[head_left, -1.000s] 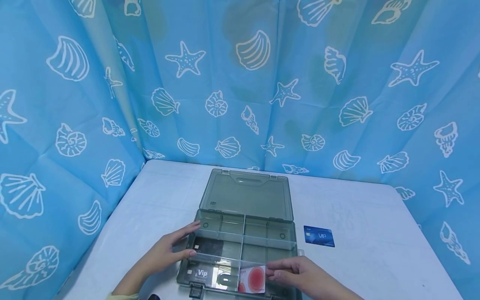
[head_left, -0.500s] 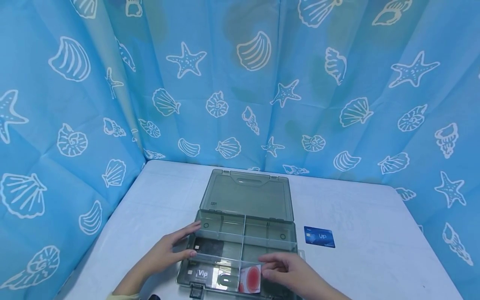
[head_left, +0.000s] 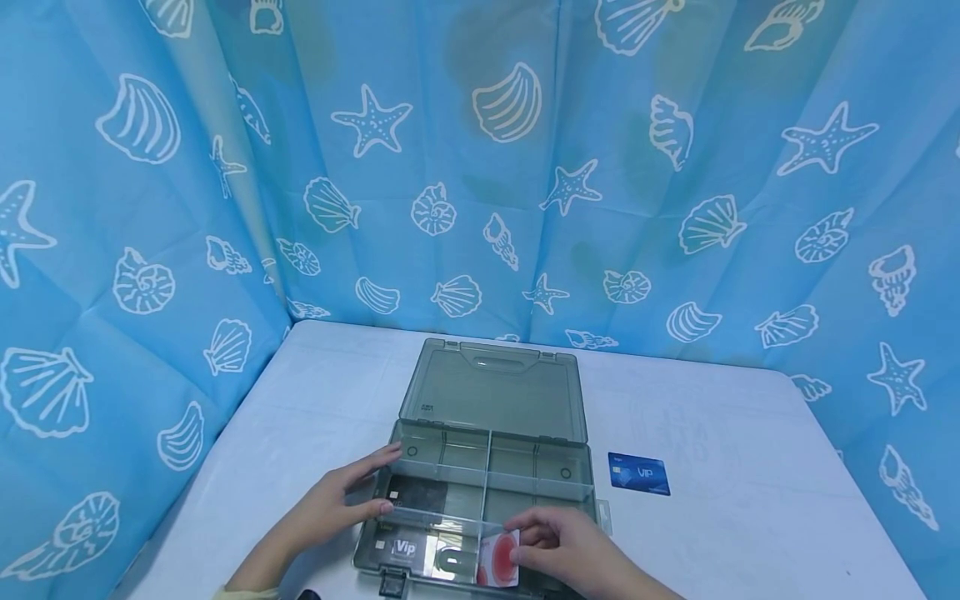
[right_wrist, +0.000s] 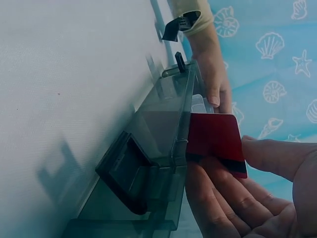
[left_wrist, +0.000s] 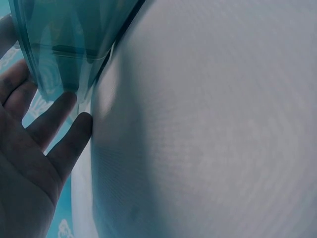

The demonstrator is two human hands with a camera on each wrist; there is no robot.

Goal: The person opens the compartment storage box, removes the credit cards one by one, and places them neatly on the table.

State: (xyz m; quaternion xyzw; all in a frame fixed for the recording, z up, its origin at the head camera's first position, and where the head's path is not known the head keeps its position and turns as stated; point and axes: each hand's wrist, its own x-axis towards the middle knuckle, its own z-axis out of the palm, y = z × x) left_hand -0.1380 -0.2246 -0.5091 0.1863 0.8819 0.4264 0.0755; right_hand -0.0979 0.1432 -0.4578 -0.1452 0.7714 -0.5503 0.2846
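A smoky grey-green plastic box (head_left: 536,496) with dividers lies on the white table, its lid folded back. Thumb and fingers of my right hand (head_left: 558,546) pinch a white card with red circles (head_left: 497,558), which stands tilted in the front right compartment. From the right wrist view, that card (right_wrist: 213,136) shows a red back with a dark stripe. My left hand (head_left: 330,504) rests on the box's left side, fingers extended and spread. A dark card marked "Vip" (head_left: 405,547) lies in the front left compartment, and a black card (head_left: 416,492) in the one behind.
To the right of the box a blue VIP card (head_left: 639,473) lies flat on the table. The lid (head_left: 495,392) extends toward the back. Black latches (right_wrist: 124,173) jut out from the box front. A blue shell-patterned curtain (head_left: 465,167) surrounds the table.
My right hand has shifted left with the red-and-white card, which now stands closer to the middle divider and looks narrower. The left hand and box have stayed put.
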